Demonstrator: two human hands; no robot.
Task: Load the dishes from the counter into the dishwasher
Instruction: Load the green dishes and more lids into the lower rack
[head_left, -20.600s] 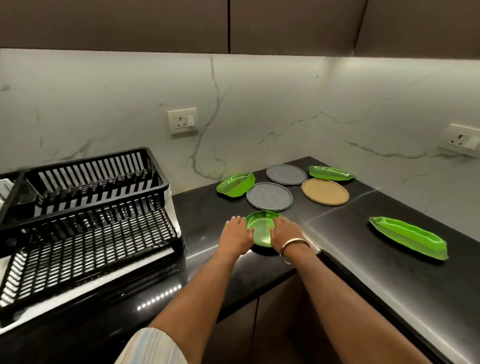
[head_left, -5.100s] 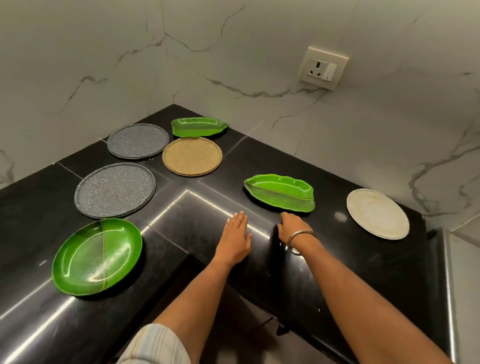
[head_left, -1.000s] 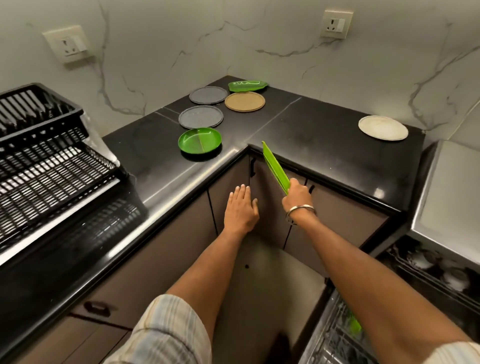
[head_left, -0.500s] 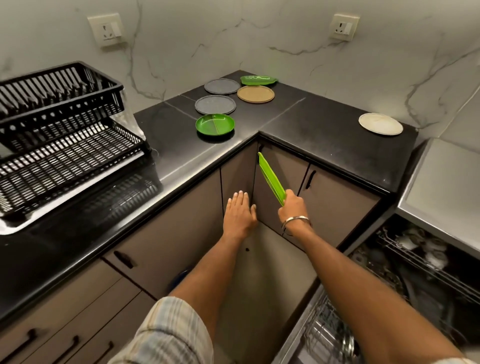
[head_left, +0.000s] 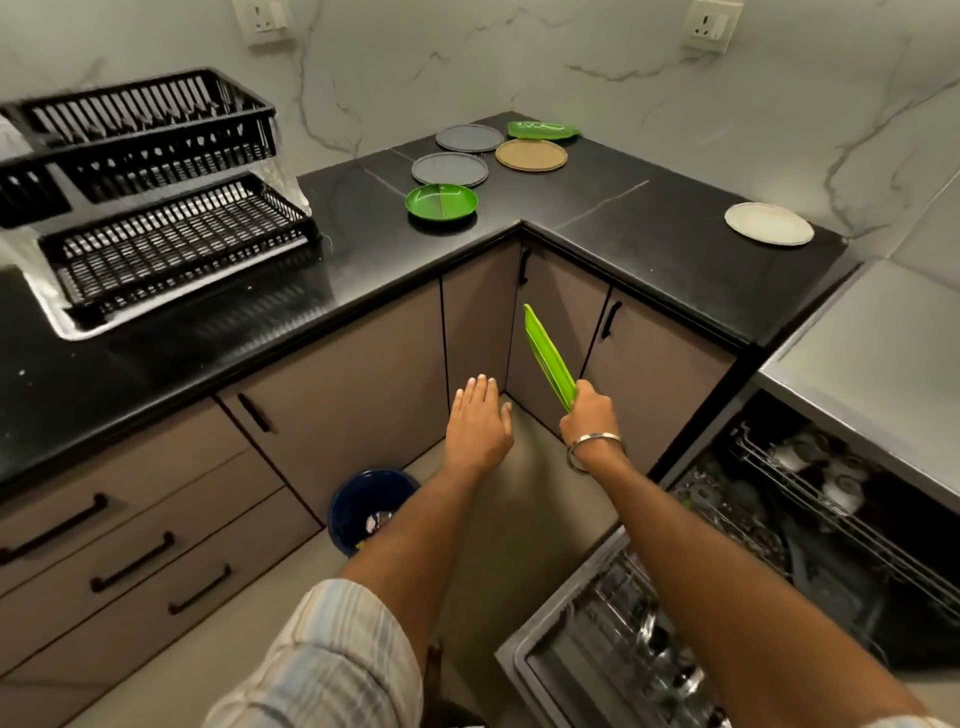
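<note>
The right hand (head_left: 589, 410) grips one end of a green leaf-shaped dish (head_left: 548, 356), held on its edge in front of the corner cupboards. The left hand (head_left: 478, 421) is flat, fingers straight, holding nothing. The dishwasher (head_left: 779, 545) stands open, low on the right.
</note>
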